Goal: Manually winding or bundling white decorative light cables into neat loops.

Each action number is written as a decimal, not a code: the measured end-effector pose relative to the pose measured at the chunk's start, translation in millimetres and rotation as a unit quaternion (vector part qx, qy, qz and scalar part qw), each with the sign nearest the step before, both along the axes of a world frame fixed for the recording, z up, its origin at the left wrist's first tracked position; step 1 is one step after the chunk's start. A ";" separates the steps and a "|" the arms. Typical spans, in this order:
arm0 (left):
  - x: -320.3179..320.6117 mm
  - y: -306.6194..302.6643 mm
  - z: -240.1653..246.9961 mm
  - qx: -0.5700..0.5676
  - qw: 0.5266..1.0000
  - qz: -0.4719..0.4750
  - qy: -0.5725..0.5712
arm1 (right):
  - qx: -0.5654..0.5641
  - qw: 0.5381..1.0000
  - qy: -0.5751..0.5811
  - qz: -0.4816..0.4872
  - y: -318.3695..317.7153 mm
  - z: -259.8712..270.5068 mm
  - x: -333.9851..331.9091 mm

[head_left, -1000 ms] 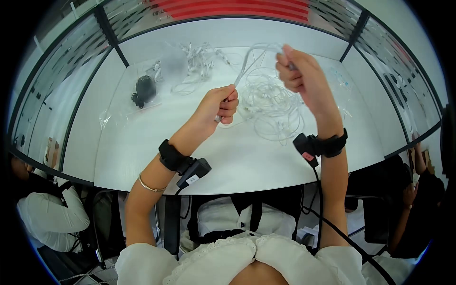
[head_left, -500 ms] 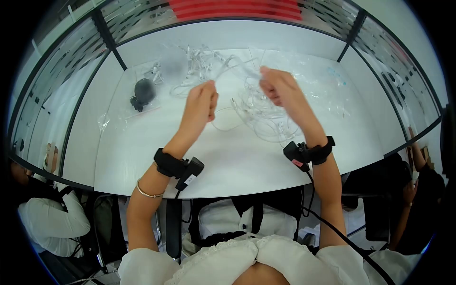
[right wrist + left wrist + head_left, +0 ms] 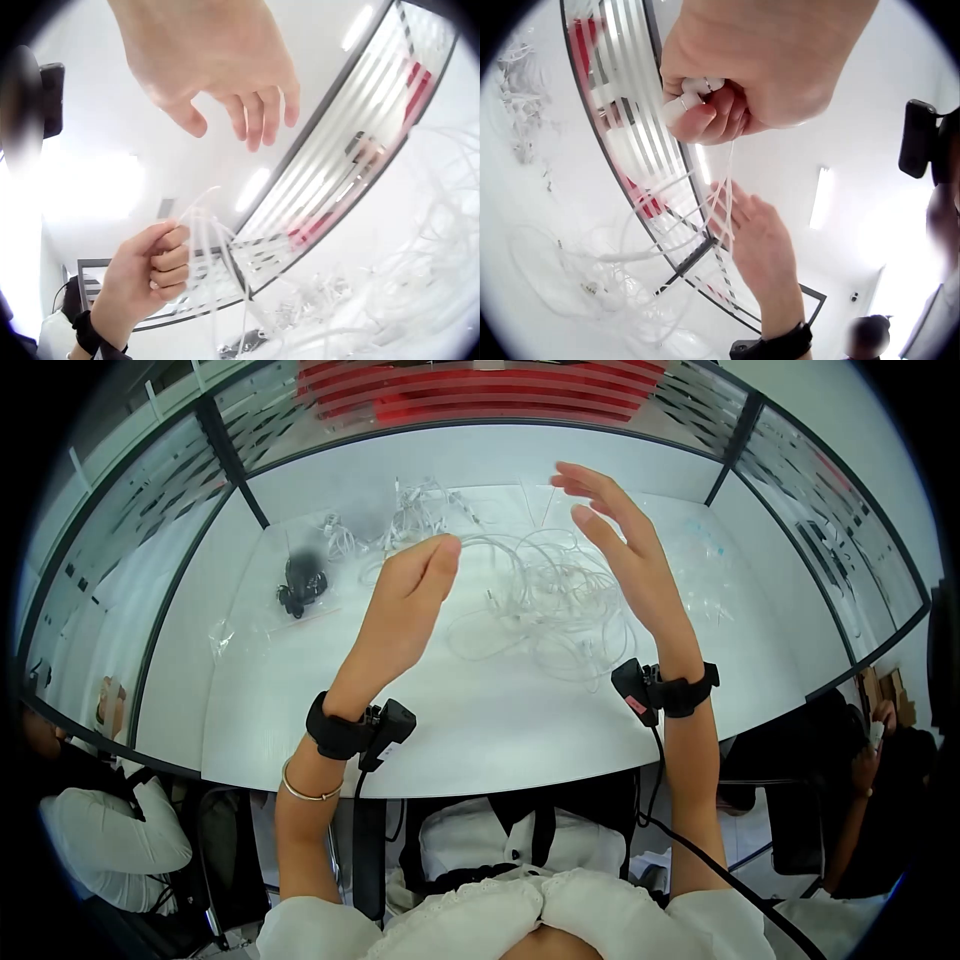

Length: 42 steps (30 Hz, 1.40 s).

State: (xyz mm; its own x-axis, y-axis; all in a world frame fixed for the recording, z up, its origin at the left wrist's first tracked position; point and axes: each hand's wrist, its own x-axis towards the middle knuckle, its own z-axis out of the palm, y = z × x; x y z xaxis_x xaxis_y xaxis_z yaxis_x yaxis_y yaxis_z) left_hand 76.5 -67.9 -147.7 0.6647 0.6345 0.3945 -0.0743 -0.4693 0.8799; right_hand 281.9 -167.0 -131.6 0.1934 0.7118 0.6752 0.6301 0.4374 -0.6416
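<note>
My left hand is curled round a white cable above the table, with its white plug ends poking out at the fingers in the left wrist view. Several strands hang from that fist and arch over to the right. My right hand is raised on the other side, fingers spread and thumb apart, holding nothing. Between and beyond the hands, a loose tangle of white cables lies on the table.
Further back at the left is another heap of white cables. A black coiled item sits in clear plastic near the left side. Clear plastic bags lie at the right. Low partition panels enclose the table.
Earlier both hands gripped the cable, which was stretched between them. My right hand has let go and opened. The left hand has shifted left, still holding the cable.
</note>
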 end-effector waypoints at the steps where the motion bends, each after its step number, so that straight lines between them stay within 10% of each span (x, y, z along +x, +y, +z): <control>1: 1.1 -1.0 1.3 0.023 1.000 -0.005 0.005 | -0.002 0.998 0.032 0.053 -3.5 7.2 -11.3; 4: 3.8 -12.1 9.8 0.030 0.999 -0.019 0.009 | -0.041 0.990 -0.121 0.067 2.4 -2.4 -31.3; 12: -10.8 4.6 1.5 -0.044 0.999 -0.012 -0.023 | -0.336 0.892 0.168 0.252 -0.6 3.1 -9.8; 32: -16.4 22.1 -4.8 -0.186 0.979 -0.075 -0.035 | -0.388 0.895 0.065 0.212 -0.8 -6.0 35.3; 42: -3.0 8.8 -19.8 -0.200 0.978 -0.035 -0.036 | -0.164 0.957 0.172 0.168 0.9 3.3 -16.1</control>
State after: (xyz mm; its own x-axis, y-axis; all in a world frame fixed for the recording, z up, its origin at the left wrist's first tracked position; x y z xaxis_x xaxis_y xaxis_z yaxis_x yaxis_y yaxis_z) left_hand 73.5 -59.1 -167.5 0.6920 0.7012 0.1717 -0.1633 -0.0796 0.9834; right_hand 265.8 -166.1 -128.3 0.0874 0.9355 0.3423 0.2152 0.3178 -0.9234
